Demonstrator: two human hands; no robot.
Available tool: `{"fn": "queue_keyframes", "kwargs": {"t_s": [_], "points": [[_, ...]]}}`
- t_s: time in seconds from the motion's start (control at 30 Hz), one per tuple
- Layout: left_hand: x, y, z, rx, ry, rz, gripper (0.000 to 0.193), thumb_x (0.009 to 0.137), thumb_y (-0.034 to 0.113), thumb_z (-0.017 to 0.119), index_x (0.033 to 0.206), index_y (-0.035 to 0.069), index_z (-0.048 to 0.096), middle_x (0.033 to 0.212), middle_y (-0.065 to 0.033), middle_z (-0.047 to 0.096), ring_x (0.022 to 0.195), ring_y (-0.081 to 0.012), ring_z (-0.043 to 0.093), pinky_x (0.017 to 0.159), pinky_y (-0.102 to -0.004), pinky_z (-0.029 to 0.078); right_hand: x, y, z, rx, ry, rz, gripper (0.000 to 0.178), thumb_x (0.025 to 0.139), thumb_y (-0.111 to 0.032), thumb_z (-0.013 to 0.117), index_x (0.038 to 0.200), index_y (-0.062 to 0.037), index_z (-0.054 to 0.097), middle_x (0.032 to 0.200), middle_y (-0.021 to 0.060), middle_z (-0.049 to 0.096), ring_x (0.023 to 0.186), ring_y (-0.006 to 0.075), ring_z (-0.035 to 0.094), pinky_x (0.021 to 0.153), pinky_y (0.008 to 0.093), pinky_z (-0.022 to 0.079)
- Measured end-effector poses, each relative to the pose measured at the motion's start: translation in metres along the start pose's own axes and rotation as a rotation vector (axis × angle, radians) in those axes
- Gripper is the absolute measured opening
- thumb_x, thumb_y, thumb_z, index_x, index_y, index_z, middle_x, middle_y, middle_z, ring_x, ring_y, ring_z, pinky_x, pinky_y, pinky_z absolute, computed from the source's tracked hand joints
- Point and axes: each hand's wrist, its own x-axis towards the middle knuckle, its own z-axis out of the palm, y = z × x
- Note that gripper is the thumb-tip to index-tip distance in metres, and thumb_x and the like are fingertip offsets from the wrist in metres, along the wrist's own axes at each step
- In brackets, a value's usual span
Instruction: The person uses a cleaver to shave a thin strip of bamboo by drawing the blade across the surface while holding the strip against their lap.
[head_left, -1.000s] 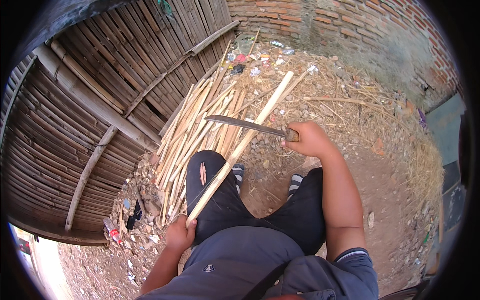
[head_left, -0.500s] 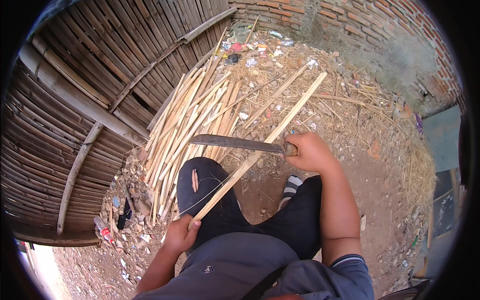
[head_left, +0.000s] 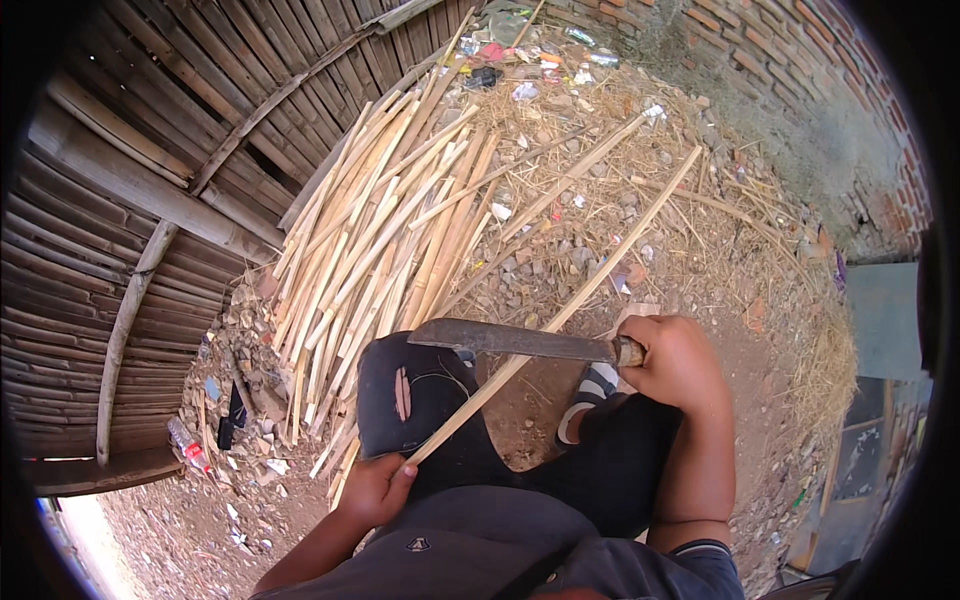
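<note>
My left hand (head_left: 378, 490) is closed round the near end of a long pale bamboo strip (head_left: 606, 270), which slants up and away to the right past my knee. In my right hand (head_left: 672, 362) is the wooden handle of a machete (head_left: 515, 340). Its dark, broad blade points left and lies across the strip about midway along; whether it bites into the strip or only rests on it I cannot tell. The blade's tip is above my bent left knee, where the dark trousers are torn.
A heap of split bamboo strips (head_left: 385, 230) lies to the left, beside a bamboo-slat wall (head_left: 110, 300). A brick wall (head_left: 760, 90) stands at the back. Stones, straw and litter cover the ground, with a plastic bottle (head_left: 188, 445) at the left. Grey panels (head_left: 880, 320) stand at the right.
My right hand has drawn the machete nearer to me and to the right, lower along the strip. The strip leans further right. My left hand keeps its hold, and the view has shifted slightly.
</note>
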Motion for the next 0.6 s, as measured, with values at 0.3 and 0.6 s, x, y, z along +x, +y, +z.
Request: {"fn": "queue_keyframes", "kwargs": {"t_s": [0.3, 0.6], "points": [[0.021, -0.035, -0.042, -0.318, -0.454, -0.202, 0.042, 0.114, 0.033, 0.051, 0.087, 0.005, 0.067, 0.06, -0.0035, 0.055, 0.054, -0.0142, 0.055, 0.055, -0.0337, 0.045, -0.004, -0.02, 0.004, 0.051, -0.086, -0.013, 0.036, 0.063, -0.017, 0.085, 0.094, -0.0097, 0.068, 0.079, 0.0135, 0.07, 0.08, 0.0407, 0.07, 0.072, 0.0511, 0.055], [0.023, -0.02, -0.025, -0.232, -0.283, 0.001, 0.041, 0.112, 0.032, 0.054, 0.086, 0.004, 0.067, 0.061, -0.0078, 0.058, 0.056, -0.0185, 0.058, 0.058, -0.0356, 0.047, -0.022, -0.001, 0.019, -0.101, 0.073, 0.105, 0.034, 0.07, -0.023, 0.086, 0.093, -0.0082, 0.067, 0.079, 0.0144, 0.07, 0.078, 0.0409, 0.071, 0.07, 0.0511, 0.055]]}}
